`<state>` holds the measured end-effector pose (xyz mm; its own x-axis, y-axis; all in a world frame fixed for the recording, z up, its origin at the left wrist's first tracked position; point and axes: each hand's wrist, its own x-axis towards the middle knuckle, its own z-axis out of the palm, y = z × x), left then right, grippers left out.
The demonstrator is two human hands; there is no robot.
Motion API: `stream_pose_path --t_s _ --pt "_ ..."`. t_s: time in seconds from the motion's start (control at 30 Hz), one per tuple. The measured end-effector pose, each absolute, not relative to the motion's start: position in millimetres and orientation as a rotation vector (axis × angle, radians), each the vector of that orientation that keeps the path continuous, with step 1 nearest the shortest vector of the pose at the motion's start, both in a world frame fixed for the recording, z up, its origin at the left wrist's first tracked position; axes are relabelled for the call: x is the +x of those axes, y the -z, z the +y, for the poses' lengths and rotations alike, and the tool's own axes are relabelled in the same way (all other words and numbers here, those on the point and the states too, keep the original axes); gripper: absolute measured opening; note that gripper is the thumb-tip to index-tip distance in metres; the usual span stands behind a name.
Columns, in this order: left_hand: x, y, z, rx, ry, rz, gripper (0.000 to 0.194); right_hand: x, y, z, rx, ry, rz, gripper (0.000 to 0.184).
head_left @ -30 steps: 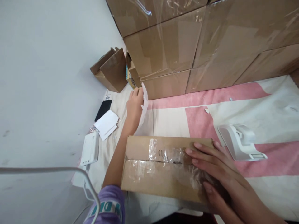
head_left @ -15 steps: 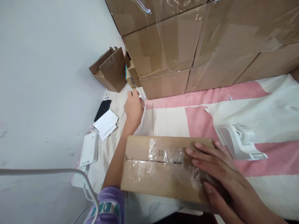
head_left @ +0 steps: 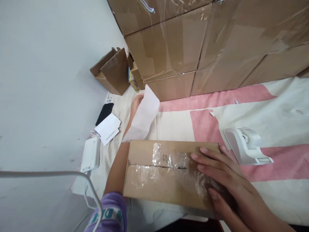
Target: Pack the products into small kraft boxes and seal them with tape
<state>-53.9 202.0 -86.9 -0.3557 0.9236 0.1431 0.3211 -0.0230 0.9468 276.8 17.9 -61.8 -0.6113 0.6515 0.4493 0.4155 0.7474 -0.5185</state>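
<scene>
A taped cardboard box (head_left: 166, 183) lies in front of me, clear tape running along its top seam. My right hand (head_left: 227, 174) rests on the box's right end, its fingers stretched out flat over the top. Beyond the box's left end, my left hand (head_left: 137, 100) pinches a thin white sheet of paper (head_left: 146, 112). The sheet stands up, slightly curled, and hides most of the fingers; its lower edge reaches the box's far left corner.
Large wrapped cartons (head_left: 166, 48) stand stacked at the back. A white tape dispenser (head_left: 246, 146) sits to the right. At left are folded white papers (head_left: 107, 127), a black phone-like item (head_left: 104, 113), a white device (head_left: 90, 154), a cable (head_left: 48, 174) and a cardboard bag-like container (head_left: 114, 72).
The white sheet has come up into view in front of my left hand, where only a crumpled white edge showed before. My right hand and the box have stayed in place.
</scene>
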Motion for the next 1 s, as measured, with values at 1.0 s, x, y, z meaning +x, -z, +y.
stream_pose_path --t_s 1.0 --pt "-8.2 77.5 175.4 1.665 -0.753 0.935 0.072 274.7 61.9 18.7 -0.812 -0.493 -2.297 0.054"
